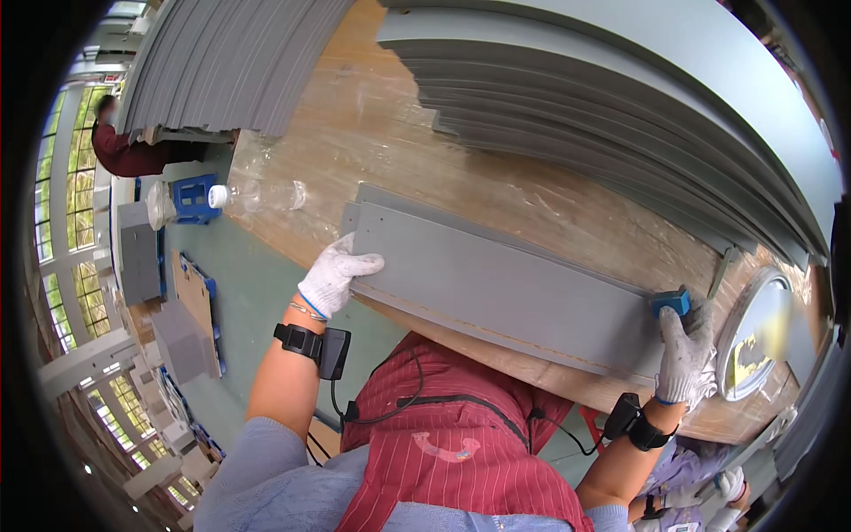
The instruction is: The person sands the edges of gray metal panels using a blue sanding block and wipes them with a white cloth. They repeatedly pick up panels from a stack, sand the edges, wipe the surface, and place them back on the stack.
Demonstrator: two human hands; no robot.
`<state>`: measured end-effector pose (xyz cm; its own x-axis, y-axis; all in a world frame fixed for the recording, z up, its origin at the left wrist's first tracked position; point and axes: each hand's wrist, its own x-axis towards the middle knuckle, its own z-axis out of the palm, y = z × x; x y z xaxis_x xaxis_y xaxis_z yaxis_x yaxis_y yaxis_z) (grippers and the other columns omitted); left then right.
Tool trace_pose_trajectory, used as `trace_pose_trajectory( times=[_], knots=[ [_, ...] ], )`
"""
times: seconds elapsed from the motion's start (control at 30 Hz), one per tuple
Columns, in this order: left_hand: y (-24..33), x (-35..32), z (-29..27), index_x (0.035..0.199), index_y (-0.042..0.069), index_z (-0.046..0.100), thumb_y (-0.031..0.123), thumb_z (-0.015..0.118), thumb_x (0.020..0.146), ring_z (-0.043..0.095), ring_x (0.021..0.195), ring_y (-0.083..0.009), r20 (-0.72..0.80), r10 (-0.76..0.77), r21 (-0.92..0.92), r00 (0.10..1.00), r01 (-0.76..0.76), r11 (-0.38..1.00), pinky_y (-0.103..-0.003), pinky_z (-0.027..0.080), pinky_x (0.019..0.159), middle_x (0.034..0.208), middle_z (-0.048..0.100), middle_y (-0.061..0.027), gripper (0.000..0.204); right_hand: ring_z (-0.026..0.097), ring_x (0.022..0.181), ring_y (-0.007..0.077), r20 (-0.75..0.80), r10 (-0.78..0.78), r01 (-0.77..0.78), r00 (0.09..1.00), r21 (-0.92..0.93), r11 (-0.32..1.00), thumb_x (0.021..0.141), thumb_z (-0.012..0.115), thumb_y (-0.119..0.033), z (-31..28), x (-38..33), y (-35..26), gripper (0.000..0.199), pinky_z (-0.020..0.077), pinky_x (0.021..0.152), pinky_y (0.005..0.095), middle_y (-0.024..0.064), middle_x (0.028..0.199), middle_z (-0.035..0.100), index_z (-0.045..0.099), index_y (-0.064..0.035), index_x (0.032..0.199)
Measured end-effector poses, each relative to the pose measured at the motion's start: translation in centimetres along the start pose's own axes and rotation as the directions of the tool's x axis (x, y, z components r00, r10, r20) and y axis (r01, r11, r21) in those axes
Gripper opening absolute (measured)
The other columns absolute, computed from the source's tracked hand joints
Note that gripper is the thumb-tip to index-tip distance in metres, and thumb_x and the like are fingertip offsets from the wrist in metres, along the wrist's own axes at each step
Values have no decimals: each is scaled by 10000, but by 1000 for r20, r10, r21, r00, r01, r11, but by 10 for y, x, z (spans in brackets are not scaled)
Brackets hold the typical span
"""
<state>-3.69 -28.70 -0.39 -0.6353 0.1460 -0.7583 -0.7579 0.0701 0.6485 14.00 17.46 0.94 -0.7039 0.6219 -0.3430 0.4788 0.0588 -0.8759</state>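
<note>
A long flat grey panel (pixel 496 279) lies across the near side of the table, with the edge of another grey panel showing behind it. At its left end, my white-gloved left hand (pixel 337 273) grips the edge, thumb on the top face and fingers partly hidden beneath. My right hand (pixel 685 355), gloved too, is at the panel's right end. Its fingers are closed on a small blue block (pixel 671 302) that rests at the panel's far right corner. What that block is made of cannot be made out.
Tall piles of grey panels stand at the far right (pixel 567 97) and far left (pixel 230 62) of the plastic-covered table (pixel 355 106). A clear bottle (pixel 261 196) lies at the left edge. Right of my hand sits a round tub (pixel 753 332); a co-worker's gloved hand (pixel 731 483) shows below.
</note>
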Motion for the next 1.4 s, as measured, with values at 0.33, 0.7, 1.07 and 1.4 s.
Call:
trace_pose_trajectory(
  times=[0.33, 0.7, 1.07, 1.4],
  knots=[
    [-14, 8, -8, 1326, -52, 541, 17, 754, 820, 649, 1055, -171, 135, 51, -125, 989, -35, 992, -306, 498, 979, 1214, 663, -101, 553, 639, 749, 119, 373, -92, 222, 923, -322, 920, 801, 737, -49, 176, -6, -62, 319, 528, 705, 281, 80, 882, 672, 642, 5, 1101],
    [-13, 14, -9, 1263, -58, 577, 87, 764, 837, 618, 1008, -139, 157, 102, 211, 982, -134, 968, -285, 490, 913, 1143, 687, -101, 487, 691, 817, 245, 590, -307, 581, 747, -353, 733, 778, 731, -156, 344, -35, -146, 341, 545, 777, 352, 123, 917, 700, 669, -38, 1092],
    [-20, 17, -11, 1165, -82, 621, 249, 780, 791, 678, 1001, -303, 187, 93, 105, 978, -114, 988, -365, 510, 898, 1088, 702, -228, 523, 695, 805, 236, 578, -334, 596, 745, -349, 723, 784, 723, -176, 357, -40, -148, 320, 548, 768, 348, 117, 894, 710, 678, -42, 1071],
    [-7, 8, -3, 1225, -29, 607, 25, 744, 831, 642, 994, -145, 205, 72, -168, 976, -37, 985, -295, 502, 920, 1099, 697, -81, 420, 692, 835, 300, 470, -188, 417, 862, -448, 791, 792, 704, -182, 316, -42, -143, 294, 546, 789, 387, 146, 919, 705, 672, -59, 1057]
  ],
)
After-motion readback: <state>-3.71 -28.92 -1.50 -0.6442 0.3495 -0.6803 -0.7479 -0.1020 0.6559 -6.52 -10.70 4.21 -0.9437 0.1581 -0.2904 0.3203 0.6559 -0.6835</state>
